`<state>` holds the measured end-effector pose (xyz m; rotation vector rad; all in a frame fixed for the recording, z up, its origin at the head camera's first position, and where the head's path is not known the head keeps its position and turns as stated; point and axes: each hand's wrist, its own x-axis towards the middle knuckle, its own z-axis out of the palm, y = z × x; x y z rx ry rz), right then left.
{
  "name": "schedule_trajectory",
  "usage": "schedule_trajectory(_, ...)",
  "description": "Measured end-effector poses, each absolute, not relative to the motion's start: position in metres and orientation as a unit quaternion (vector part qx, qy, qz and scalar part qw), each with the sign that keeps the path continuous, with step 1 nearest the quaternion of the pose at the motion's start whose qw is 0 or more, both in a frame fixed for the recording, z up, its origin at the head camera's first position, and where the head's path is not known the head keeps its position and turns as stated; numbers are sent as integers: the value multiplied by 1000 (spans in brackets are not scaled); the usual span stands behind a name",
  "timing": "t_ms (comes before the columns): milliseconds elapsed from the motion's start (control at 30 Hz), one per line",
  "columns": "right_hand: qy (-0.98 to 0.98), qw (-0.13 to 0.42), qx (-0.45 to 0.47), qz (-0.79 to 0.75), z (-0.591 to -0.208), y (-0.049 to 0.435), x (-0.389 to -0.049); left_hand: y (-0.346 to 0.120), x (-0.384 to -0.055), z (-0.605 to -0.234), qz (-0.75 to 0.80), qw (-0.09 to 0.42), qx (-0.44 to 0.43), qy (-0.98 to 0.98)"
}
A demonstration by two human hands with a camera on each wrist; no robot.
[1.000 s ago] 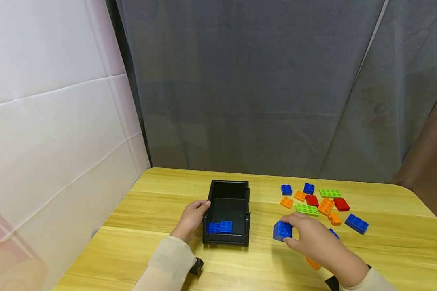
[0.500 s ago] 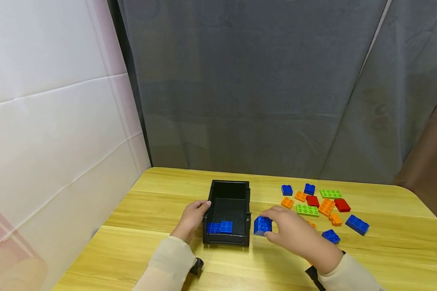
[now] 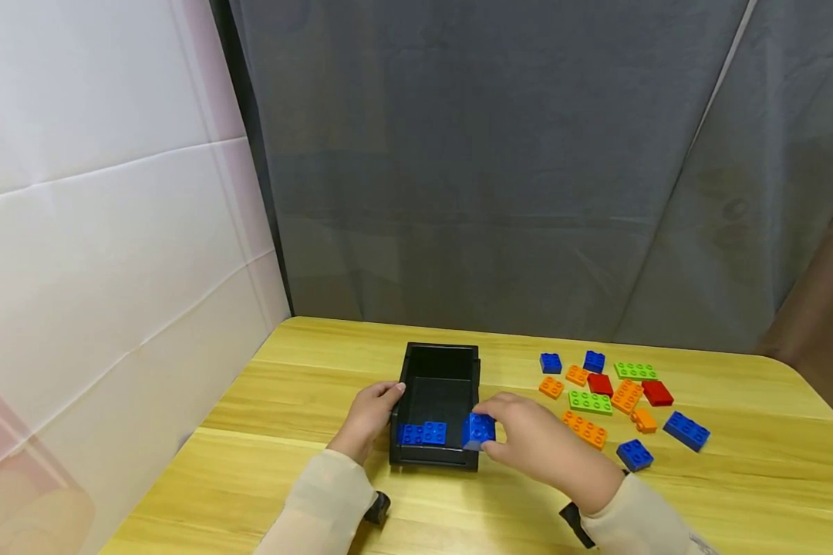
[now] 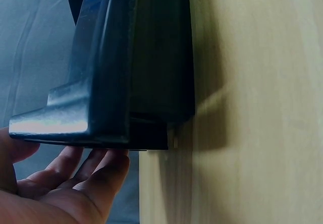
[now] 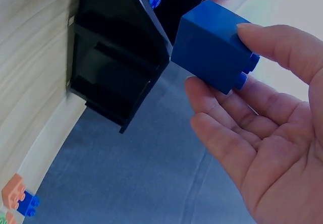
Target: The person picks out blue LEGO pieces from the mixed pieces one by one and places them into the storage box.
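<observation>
Between thumb and fingers, my right hand (image 3: 537, 443) pinches a square blue building brick (image 3: 478, 432) at the right rim of a black plastic bin (image 3: 433, 456). In the right wrist view this brick (image 5: 209, 45) is tall, with studs facing the palm; it is held above the bin's wall. My left hand (image 3: 369, 416) grips the bin's left side, thumb at the rim. From the left wrist view, the fingers (image 4: 98, 171) lie against the outside of that wall. Blue bricks (image 3: 423, 433) lie inside the bin at its near end.
Right of the bin, several loose bricks are scattered on the wooden table (image 3: 284, 401): a green brick (image 3: 590, 402), an orange brick (image 3: 585, 429), a red brick (image 3: 657, 393) and a blue brick (image 3: 686, 431) among them. A grey curtain (image 3: 458, 169) hangs behind.
My right hand has carried the blue brick leftward from over the table to the bin's right rim. The left hand and the bin have stayed in place.
</observation>
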<state>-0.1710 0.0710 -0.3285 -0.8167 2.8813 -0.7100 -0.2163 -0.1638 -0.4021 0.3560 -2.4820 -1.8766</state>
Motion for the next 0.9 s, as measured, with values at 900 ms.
schedule_trajectory(900,937,35,-310,-157,-326,42,-183,-164,-215,-402,-603,4,112,-790)
